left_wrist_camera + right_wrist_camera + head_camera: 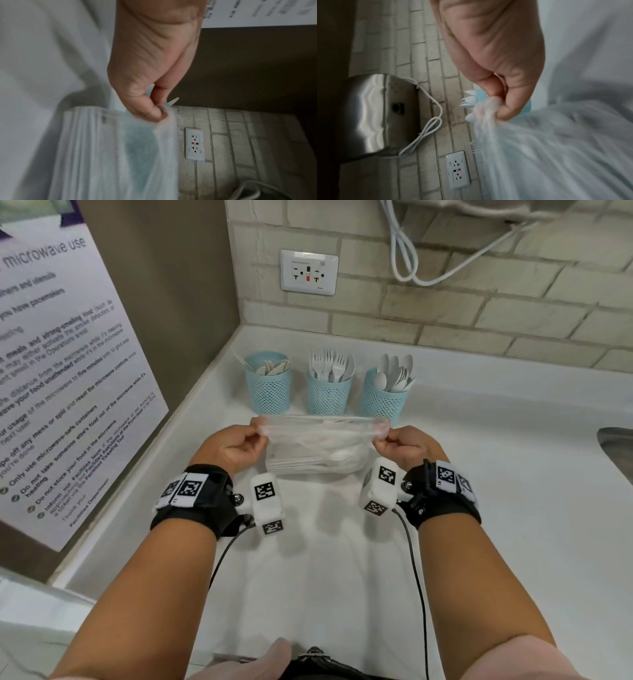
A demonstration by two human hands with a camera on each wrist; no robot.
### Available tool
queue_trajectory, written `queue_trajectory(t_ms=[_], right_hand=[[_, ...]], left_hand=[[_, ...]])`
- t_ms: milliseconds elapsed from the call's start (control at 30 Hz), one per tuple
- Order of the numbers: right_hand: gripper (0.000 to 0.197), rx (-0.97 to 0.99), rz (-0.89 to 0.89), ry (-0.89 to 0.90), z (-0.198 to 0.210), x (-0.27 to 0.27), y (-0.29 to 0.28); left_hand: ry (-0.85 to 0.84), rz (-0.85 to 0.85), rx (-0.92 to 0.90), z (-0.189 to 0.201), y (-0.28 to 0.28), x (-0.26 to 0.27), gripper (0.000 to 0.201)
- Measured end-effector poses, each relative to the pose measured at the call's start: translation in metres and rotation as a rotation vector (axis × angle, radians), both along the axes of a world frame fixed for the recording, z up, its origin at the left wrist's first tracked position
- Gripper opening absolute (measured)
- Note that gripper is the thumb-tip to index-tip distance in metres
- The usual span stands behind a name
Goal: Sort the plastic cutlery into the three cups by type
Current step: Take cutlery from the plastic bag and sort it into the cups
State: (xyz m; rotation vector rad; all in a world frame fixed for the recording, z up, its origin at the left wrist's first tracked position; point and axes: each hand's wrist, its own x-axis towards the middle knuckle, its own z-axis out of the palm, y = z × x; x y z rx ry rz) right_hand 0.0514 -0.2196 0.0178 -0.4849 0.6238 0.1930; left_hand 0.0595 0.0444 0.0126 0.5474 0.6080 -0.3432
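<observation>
left hand [236,447]: we've got thumb + fingers pinched tight on the left top corner of the bag, same pinch shows close up in the left wrist view
right hand [409,446]: pinching the right top corner of the bag, fingers curled round the bunched plastic
bag [317,448]: clear plastic, we're holding it stretched btwn both hands just above the counter, a few white cutlery pieces inside, can't tell which types thru the plastic
left cup [268,382]: blue mesh, back near the wall corner, mostly handle ends sticking up plus a thin stick or two, so type's hard to call
middle cup [329,386]: blue mesh, full of white forks, tines up
right cup [387,396]: blue mesh, white spoons, bowls up, leans a bit
cups vs bag: all 3 in a row right behind the bag, near but apart
counter [479,474]: white, everything sits on it
outlet [308,272]: on the brick wall above the cups
poster [61,364]: microwave rules, on the left wall
cord [407,265]: white, looped up top right
</observation>
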Motion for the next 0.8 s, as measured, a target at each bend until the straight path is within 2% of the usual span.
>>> queue_trajectory(t_ms=[33,133,167,200,233,267,333,400,467,567,667,733,800], right_hand=[[0.022,0.062,-0.029,-0.007,-0.002,0.000,0.001],[0.028,-0.022,0.027,-0.040,-0.007,0.004,-0.001],[0.021,-0.082,0.103,-0.073,-0.007,0.005,-0.002],[0.004,-0.161,0.195,-0.139,-0.006,0.004,-0.002],[0.020,-0.260,0.283,-0.201,-0.006,0.003,-0.003],[0.027,-0.372,0.365,-0.226,-0.006,0.004,-0.004],[0.017,-0.632,0.418,-0.243,-0.001,0.002,-0.002],[0.021,-0.942,0.450,-0.218,0.003,-0.002,-0.002],[0.016,-1.124,0.470,-0.211,0.004,0.000,-0.002],[0.015,-1.286,0.405,-0.202,0.006,0.002,0.001],[0.023,-1.437,0.350,-0.209,0.008,0.003,-0.004],[0.022,-1.536,0.374,-0.212,0.006,0.004,-0.007],[0.018,-1.570,0.403,-0.229,0.009,0.002,-0.005]], left_hand=[[0.010,0.008,-0.039,-0.002,-0.002,0.000,0.018],[-0.008,-0.029,-0.094,-0.005,-0.005,0.000,0.030],[-0.036,-0.072,-0.055,-0.006,-0.004,0.001,0.028],[-0.063,-0.120,0.006,-0.006,-0.003,0.002,0.024],[-0.089,-0.176,0.089,-0.006,-0.002,0.002,0.018],[-0.118,-0.237,0.184,-0.006,-0.001,0.001,0.015],[-0.177,-0.334,0.385,-0.002,-0.002,-0.001,0.015],[-0.221,-0.377,0.614,0.003,-0.004,-0.002,0.024],[-0.262,-0.396,0.863,0.008,-0.007,-0.005,0.018],[-0.293,-0.330,1.124,0.015,-0.008,-0.006,0.010],[-0.343,-0.319,1.295,0.017,-0.005,-0.004,0.023],[-0.356,-0.388,1.480,0.019,-0.004,-0.005,0.031],[-0.367,-0.404,1.628,0.020,-0.004,-0.008,0.030]])
